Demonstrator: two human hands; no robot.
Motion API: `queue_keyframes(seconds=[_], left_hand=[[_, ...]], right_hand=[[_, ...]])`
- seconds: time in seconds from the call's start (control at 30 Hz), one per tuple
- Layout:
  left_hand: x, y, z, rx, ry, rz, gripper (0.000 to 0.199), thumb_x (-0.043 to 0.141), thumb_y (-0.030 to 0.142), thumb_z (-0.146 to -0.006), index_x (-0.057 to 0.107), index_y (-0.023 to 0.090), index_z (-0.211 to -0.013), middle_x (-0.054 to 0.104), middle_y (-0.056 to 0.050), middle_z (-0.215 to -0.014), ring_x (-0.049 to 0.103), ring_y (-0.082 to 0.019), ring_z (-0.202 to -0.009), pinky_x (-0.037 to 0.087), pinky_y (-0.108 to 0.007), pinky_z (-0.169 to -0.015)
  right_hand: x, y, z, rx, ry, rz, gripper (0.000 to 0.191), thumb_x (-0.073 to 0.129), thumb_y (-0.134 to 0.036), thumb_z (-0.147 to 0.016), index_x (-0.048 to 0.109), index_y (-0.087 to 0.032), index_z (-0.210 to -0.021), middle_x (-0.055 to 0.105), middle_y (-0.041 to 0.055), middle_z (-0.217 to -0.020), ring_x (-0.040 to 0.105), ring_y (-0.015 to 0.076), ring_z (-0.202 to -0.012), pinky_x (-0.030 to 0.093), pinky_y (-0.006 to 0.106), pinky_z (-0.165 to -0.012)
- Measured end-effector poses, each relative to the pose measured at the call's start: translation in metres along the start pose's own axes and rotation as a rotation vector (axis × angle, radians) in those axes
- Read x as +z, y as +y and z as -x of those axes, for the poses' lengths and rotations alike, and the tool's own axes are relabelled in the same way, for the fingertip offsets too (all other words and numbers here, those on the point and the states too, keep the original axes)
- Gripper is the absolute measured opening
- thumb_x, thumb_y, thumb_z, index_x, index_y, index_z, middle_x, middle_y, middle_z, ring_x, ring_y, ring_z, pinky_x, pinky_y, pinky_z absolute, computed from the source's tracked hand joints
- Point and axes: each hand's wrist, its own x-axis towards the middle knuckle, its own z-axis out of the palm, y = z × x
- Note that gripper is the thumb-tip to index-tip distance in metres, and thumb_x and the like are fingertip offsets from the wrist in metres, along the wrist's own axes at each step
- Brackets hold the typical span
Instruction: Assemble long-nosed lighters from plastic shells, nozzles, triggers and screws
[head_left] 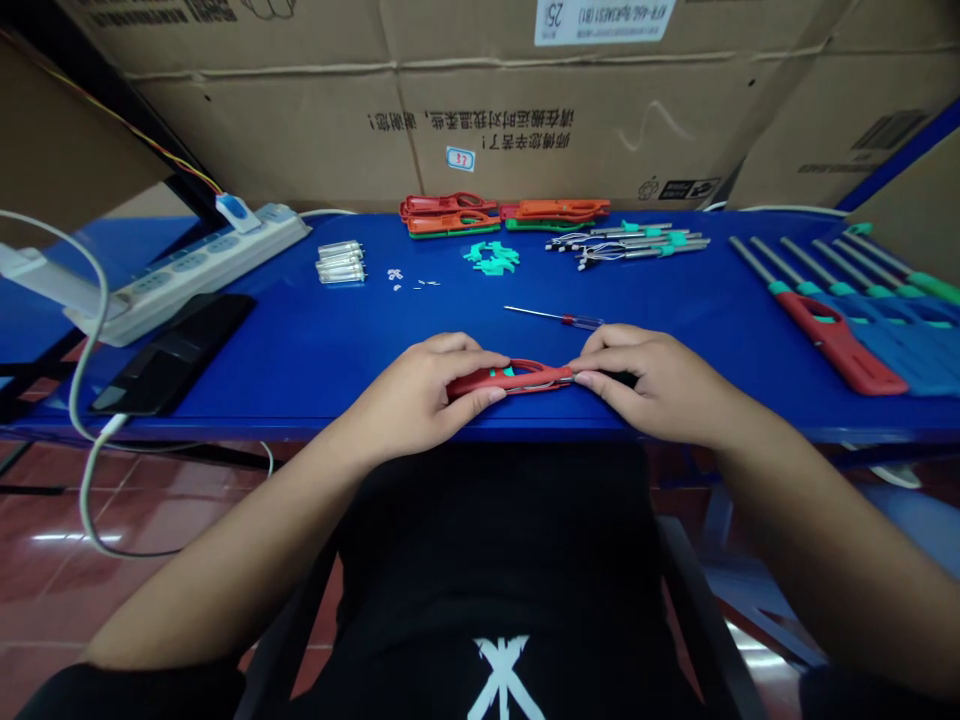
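Here, the left hand (427,395) is holding one end of a red handle casing (525,381) between thumb and fingers, while the right hand (649,378) is pinching its other end in a narrow grip. The casing is spanning the gap between both hands near the blue table's (300,350) front edge; a screwdriver (576,321) is lying just beyond, and green pieces (495,262) are lying farther back.

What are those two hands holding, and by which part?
A red plastic casing. The left hand grips its left end between thumb and fingers; the right hand has thumb and fingers at its narrow right end.
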Motion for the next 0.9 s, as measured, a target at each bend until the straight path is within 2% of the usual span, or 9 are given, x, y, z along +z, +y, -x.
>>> queue_keyframes(seconds=[0.43, 0.7, 0.9], left_hand=[[0.0009, -0.0032, -0.0006, 0.007, -0.001, 0.015, 0.037, 0.054, 0.038, -0.099, 0.065, 0.021, -0.130, 0.068, -0.008, -0.110, 0.065, -0.019, -0.098, 0.053, -0.034, -0.087], [-0.0006, -0.0010, -0.0005, -0.005, -0.008, 0.022, 0.037, 0.053, 0.038, -0.100, 0.066, 0.020, -0.129, 0.068, -0.009, -0.111, 0.064, -0.020, -0.099, 0.053, -0.035, -0.087], [-0.0009, -0.0006, 0.0008, -0.008, -0.019, 0.016, 0.038, 0.052, 0.038, -0.100, 0.063, 0.023, -0.133, 0.067, -0.008, -0.112, 0.063, -0.020, -0.100, 0.051, -0.034, -0.088]], right_hand=[[-0.0006, 0.0023, -0.0036, -0.013, -0.044, 0.028, 0.031, 0.046, -0.027, -0.099, 0.076, -0.023, -0.105, 0.069, 0.0087, -0.097, 0.063, 0.0237, -0.093, 0.051, 0.039, -0.083], [0.0023, 0.0021, 0.0000, -0.053, 0.009, 0.052, 0.028, 0.049, -0.028, -0.099, 0.076, -0.022, -0.106, 0.068, 0.0076, -0.095, 0.063, 0.0217, -0.093, 0.050, 0.035, -0.083], [0.0001, -0.0018, -0.0020, 0.058, 0.027, -0.083, 0.022, 0.059, -0.030, -0.094, 0.078, -0.022, -0.100, 0.069, 0.0045, -0.088, 0.064, 0.0184, -0.081, 0.050, 0.033, -0.074]])
